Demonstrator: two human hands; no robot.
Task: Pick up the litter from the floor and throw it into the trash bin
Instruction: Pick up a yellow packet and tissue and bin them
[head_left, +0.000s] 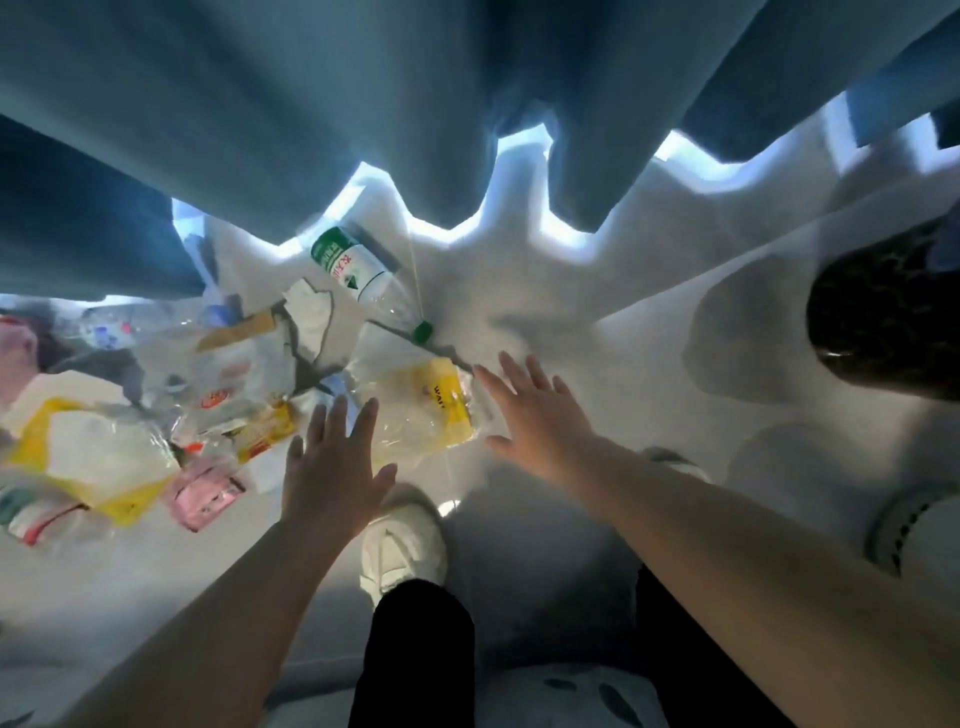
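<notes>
Litter lies spread over the pale floor at the left and middle. A clear plastic bottle (363, 275) with a green-and-white label and green cap lies by the curtain hem. A yellow and clear plastic bag (431, 410) lies between my hands. My left hand (332, 467) hovers with straight, spread fingers just left of that bag and holds nothing. My right hand (535, 410) is spread flat just right of the bag, its fingertips near the bag's edge, also holding nothing. A pink packet (202, 493), a large yellow-and-white wrapper (88, 457) and several clear wrappers lie further left.
Blue curtains (363, 104) hang across the top with light under the hem. A dark round bin-like container (888, 322) stands at the right edge. My white shoe (405, 545) is on the floor below the hands. A round white object (919, 525) sits at the lower right.
</notes>
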